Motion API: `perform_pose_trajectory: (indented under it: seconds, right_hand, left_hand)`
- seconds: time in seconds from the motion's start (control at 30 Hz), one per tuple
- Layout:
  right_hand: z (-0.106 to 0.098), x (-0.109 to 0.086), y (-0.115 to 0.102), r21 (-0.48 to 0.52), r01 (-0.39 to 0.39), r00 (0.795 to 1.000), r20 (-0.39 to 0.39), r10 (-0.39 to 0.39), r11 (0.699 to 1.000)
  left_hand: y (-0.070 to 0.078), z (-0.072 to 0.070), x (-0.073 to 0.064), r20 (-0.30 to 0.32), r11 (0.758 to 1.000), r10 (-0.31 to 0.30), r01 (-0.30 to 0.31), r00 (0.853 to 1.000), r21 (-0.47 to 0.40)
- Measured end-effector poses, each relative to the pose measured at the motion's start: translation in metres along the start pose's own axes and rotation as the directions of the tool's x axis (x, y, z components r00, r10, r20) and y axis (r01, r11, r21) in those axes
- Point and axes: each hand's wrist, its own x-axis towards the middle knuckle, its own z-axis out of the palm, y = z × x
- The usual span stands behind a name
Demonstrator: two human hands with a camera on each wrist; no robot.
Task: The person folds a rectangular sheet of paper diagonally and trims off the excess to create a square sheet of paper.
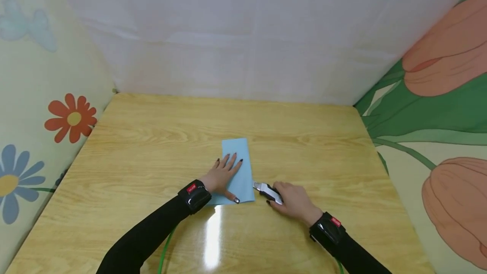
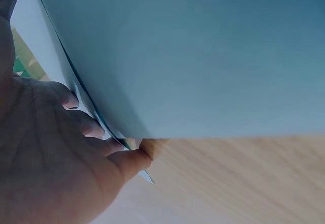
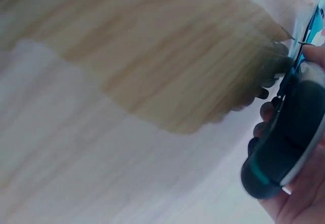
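Observation:
A light blue sheet of paper (image 1: 239, 160) lies flat in the middle of the wooden table (image 1: 152, 138). My left hand (image 1: 224, 174) presses down on it with straight, spread fingers. In the left wrist view the blue paper (image 2: 203, 56) fills the frame above my palm (image 2: 51, 158). My right hand (image 1: 293, 201) grips a silver and black utility knife (image 1: 268, 191), whose tip touches the paper's right edge near the lower corner. In the right wrist view the knife's dark handle (image 3: 289, 148) sits in my curled fingers.
A white wall stands behind the table, and flower-printed panels (image 1: 45, 117) close in the left and right sides (image 1: 437, 109). A green cable (image 1: 165, 244) runs under my left forearm. Lamp glare shows on the near tabletop.

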Motion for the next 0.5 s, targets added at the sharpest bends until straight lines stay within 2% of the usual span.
perform_pose_trajectory:
  seconds: [0.1,0.13,0.23,0.33,0.37,0.5]
  right_hand:
    - [0.0011,-0.0013,0.0031,-0.006,0.016,1.000,-0.013,-0.016,1.000]
    - [0.0010,-0.0014,0.0043,-0.004,0.022,1.000,-0.019,-0.022,1.000]
    - [-0.0005,-0.0020,0.0069,-0.001,0.031,0.999,-0.027,-0.031,1.000]
    - [-0.0022,-0.0031,0.0076,0.005,0.023,1.000,-0.011,-0.023,1.000]
    - [-0.0024,-0.0035,0.0073,0.004,0.021,1.000,-0.006,-0.021,1.000]
    - [-0.0020,-0.0045,0.0049,0.009,0.018,1.000,0.004,-0.018,1.000]
  left_hand:
    - [-0.0009,-0.0023,-0.0022,-0.002,0.999,0.024,-0.024,1.000,-0.044]
    - [-0.0064,0.0034,0.0010,-0.029,0.997,0.048,-0.050,0.998,-0.060]
    - [-0.0075,-0.0004,-0.0009,-0.042,0.994,0.070,-0.073,0.997,-0.079]
    - [-0.0084,-0.0001,-0.0004,-0.036,0.996,0.069,-0.071,0.997,-0.060]
    - [-0.0036,-0.0065,-0.0037,-0.008,0.998,0.050,-0.050,0.999,-0.046]
    - [-0.0026,-0.0023,-0.0019,0.013,0.999,0.035,-0.034,0.999,-0.012]
